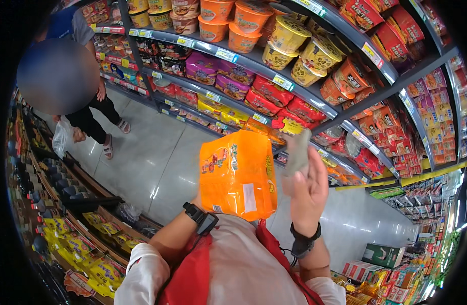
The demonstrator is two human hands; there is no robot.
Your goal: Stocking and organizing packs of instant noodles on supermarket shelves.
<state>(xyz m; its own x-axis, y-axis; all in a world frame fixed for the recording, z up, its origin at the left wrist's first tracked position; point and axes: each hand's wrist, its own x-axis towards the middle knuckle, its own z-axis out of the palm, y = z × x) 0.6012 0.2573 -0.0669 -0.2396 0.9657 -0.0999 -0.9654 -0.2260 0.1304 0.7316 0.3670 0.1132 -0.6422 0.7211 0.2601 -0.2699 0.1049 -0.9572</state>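
View: head camera, looking down past chest and forearms into a shop aisle
Left hand [197,200]: mostly hidden at the lower left edge of the orange pack [238,175]; fingers out of sight behind it, so cannot tell how far closed the grip
Orange pack: above the floor [162,157], just in front of the chest, slightly tilted, with a pale patch low on the near side
Right hand [312,190]: raised just to the right of the orange pack, thumb and fingers closed, with the grey cloth [297,152] in the grip
Grey cloth: blurred, sticking up beyond the fingertips; cannot tell the exact material
Wrists: black watch [203,219] on the left, black band [304,242] on the right
Clothing: red vest [187,272] over a pale shirt [243,269]
Shelf [208,48] ahead: lined with orange tubs [243,28] and yellow tubs [287,38], with purple packs [202,68] and red packs [266,95] lower down
Other person [83,122]: at upper left, in dark trousers, with a clear plastic bag [61,137] beside the legs
Lower left: yellow packs [73,244] along a display
Lower right: green box [383,255] near stacked goods
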